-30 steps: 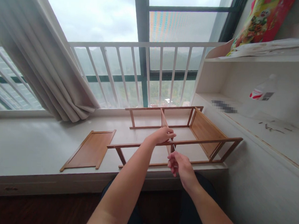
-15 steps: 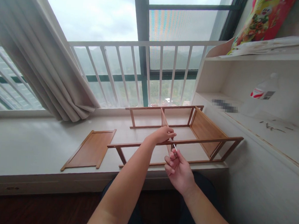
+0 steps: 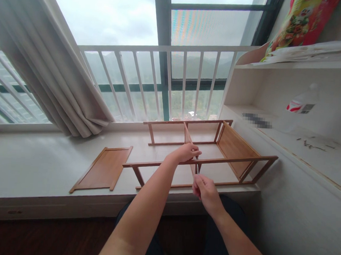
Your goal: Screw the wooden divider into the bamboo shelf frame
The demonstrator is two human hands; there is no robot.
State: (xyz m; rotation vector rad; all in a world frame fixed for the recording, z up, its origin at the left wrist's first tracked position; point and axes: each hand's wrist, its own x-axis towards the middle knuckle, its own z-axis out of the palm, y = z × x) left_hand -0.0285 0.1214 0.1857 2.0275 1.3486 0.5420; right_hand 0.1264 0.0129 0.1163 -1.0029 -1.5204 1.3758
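at the far left a grey curtain (image 3: 55, 66) hangs down in front of a white railing (image 3: 129, 49), with the window (image 3: 105, 15) behind. below it runs a white ledge (image 3: 26, 161), where a loose wooden panel (image 3: 103, 168) lies flat, its lower left corner close to the front edge.

just right of the panel a wooden frame (image 3: 229, 159) lies along the ledge, its two long sides joined by a middle board (image 3: 188, 133) and, at the right end, by an end panel (image 3: 235, 150). the left hand (image 3: 183, 152) reaches over the near side, its fingers curled over the middle board and grasping it near the joint. below that, the right hand (image 3: 206, 189) is clenched around a thin metal tool (image 3: 197, 169), which points up toward the same joint; whether the tip is seated i can't tell.

on the right stands a white shelf unit (image 3: 245, 80). its lower compartment holds a blurred-out dark thing (image 3: 257, 120), then small metal pieces (image 3: 309, 145) scattered near the front and, behind them, a clear plastic bottle (image 3: 301, 103) with a red and white label; i can't tell what is in it. on the upper shelf a bright printed bag (image 3: 302, 26) sits on white papers (image 3: 313, 53), its contents hidden.
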